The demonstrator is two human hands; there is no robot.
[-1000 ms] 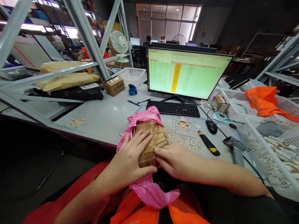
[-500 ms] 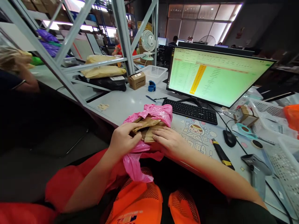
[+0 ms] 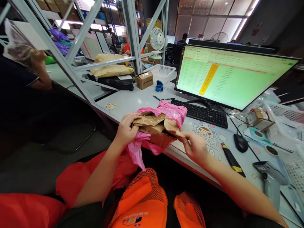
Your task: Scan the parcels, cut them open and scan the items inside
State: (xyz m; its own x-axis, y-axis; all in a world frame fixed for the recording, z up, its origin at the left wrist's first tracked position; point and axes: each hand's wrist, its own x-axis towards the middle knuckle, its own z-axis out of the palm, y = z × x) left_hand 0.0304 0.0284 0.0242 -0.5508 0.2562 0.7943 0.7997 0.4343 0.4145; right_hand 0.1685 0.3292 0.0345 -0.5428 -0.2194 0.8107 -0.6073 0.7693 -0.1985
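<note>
A brown cardboard box sits at the desk's front edge, partly wrapped in a torn pink plastic bag. Its flaps stand partly raised, and what lies inside is hidden. My left hand is closed on the left flap, thumb below and fingers above. With a pinch, my right hand holds the right flap, bent outward. Loose pink plastic hangs below the box, over the edge.
Behind the box are a keyboard, a monitor and a small carton. To the right lie a utility knife, a mouse and a barcode scanner. Another person's arm shows at far left.
My right hand has moved right and pulled the right flap outward, so the box top is wider apart. My left hand stays on the left flap. The view has shifted slightly.
</note>
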